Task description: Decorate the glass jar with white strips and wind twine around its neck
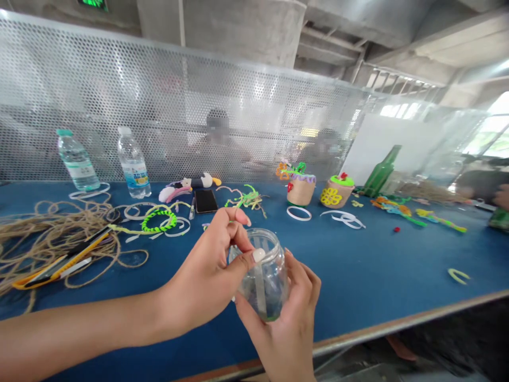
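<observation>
We find the left hand (204,278) pressing its thumb on a white strip (260,289) along a clear glass jar (270,278), which the right hand (280,331) grips from below, held above the blue table (358,265).

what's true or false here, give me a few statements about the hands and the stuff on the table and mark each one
1. The left hand and the right hand both hold a clear glass jar. True.
2. The smartphone is in the right hand. False: it lies on the blue table, beyond the hands.
3. A loose tangle of jute twine lies to the left of the hands. True.
4. Three water bottles are on the table. False: there are only two plastic water bottles.
</observation>
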{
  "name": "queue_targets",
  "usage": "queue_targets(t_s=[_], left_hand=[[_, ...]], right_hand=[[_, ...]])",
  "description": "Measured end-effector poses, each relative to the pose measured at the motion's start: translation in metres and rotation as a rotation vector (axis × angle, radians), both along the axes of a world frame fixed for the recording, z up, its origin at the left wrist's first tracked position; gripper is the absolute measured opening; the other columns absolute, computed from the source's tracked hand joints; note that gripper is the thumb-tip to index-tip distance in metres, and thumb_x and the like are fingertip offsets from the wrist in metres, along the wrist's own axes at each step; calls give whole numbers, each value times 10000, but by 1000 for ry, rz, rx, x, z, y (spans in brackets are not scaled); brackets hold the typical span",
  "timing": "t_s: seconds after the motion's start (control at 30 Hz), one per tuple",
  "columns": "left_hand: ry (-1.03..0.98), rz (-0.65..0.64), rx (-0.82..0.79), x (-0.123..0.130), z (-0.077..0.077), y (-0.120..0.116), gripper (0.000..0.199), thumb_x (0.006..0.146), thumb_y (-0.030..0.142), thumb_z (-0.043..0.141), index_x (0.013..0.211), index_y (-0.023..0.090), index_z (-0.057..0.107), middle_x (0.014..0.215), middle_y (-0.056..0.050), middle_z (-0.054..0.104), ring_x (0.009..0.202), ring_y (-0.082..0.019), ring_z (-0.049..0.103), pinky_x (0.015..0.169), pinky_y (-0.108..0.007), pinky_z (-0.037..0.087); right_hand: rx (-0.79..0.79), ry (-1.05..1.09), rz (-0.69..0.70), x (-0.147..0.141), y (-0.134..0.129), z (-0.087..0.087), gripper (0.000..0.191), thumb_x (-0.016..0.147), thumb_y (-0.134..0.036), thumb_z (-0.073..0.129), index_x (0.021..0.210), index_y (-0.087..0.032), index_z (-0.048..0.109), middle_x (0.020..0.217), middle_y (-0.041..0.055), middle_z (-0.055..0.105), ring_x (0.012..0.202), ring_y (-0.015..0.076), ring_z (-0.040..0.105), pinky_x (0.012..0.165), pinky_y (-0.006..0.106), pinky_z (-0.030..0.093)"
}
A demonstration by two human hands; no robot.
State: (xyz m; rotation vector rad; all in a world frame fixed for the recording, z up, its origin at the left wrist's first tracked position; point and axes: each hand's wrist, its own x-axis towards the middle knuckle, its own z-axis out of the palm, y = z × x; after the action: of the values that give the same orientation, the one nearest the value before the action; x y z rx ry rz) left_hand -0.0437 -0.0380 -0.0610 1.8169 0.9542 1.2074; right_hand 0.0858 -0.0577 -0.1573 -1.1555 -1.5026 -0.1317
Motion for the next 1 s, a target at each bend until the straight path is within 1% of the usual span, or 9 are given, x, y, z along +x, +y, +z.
queue_targets(t_s=[0.17, 0.37, 0.47, 0.53, 0.63, 0.77, 0.83, 0.9, 1.0], left_hand=[[-151, 0, 17, 2, -6, 4, 185, 843, 110, 502, 883, 220, 359, 757, 45, 429, 720, -108, 447, 646, -241, 402], [-160, 5, 278, -4, -22, 19, 208, 850, 77, 499, 861, 229, 358, 819, 28, 420, 800, -112, 488, 761, -261, 451], [-113, 160, 434, -26, -12, 41, 208, 853, 115, 523, 837, 233, 353, 819, 24, 436, 820, -133, 519, 767, -289, 447], [-39, 373, 509, -47, 0, 59, 205, 856, 162, 555, 841, 236, 364, 821, 25, 445, 804, -137, 515, 778, -296, 431], [86, 439, 484, -73, 10, 76, 160, 868, 225, 567, 882, 237, 408, 820, 21, 461, 795, -148, 524, 785, -322, 430], [280, 353, 536, -73, 7, 66, 119, 858, 228, 581, 951, 208, 510, 983, -26, 566, 1045, -205, 568, 929, -377, 421], [382, 268, 581, -66, 7, 54, 309, 884, 204, 547, 1181, 206, 464, 966, -33, 614, 1209, -224, 499, 1040, -418, 359], [421, 211, 611, -60, 11, 45, 500, 902, 196, 529, 1357, 201, 321, 965, -39, 640, 1298, -218, 427, 1100, -446, 304], [500, 127, 622, -57, 20, 39, 535, 889, 239, 572, 1372, 220, 343, 1295, -99, 539, 1408, -240, 255, 1146, -468, 240]], right_hand=[[-38, 19, 7, -2, 0, 1, 774, 765, -433, 677, 1385, -175, 292, 1202, 163, 413, 1146, 300, 428, 830, 465, 497], [-76, 73, 69, -5, 3, 5, 700, 777, -393, 672, 1348, -188, 322, 1197, 152, 406, 1138, 286, 447, 873, 484, 484], [-117, 113, 52, -3, 2, 5, 705, 783, -415, 656, 1359, -182, 323, 1204, 154, 405, 1125, 284, 463, 892, 495, 475], [-138, 157, 20, 0, 1, 4, 742, 781, -428, 650, 1391, -183, 305, 1202, 154, 417, 1126, 291, 466, 895, 505, 470], [-166, 217, 27, 2, -1, 4, 817, 736, -428, 667, 1424, -193, 295, 1227, 151, 418, 1125, 300, 479, 888, 509, 473], [-241, 367, 201, 2, 0, 9, 706, 690, -362, 670, 1326, -200, 410, 1220, 126, 503, 1073, 280, 554, 876, 463, 498], [-283, 496, 330, 3, 1, 11, 659, 685, -332, 674, 1279, -208, 418, 1189, 113, 557, 999, 257, 608, 824, 420, 531], [-295, 581, 446, 6, 4, 11, 643, 676, -315, 686, 1250, -214, 414, 1169, 106, 581, 941, 243, 639, 776, 391, 552], [-282, 600, 567, 10, 7, 7, 639, 664, -316, 700, 1226, -216, 414, 1161, 105, 586, 941, 249, 648, 769, 393, 559]])
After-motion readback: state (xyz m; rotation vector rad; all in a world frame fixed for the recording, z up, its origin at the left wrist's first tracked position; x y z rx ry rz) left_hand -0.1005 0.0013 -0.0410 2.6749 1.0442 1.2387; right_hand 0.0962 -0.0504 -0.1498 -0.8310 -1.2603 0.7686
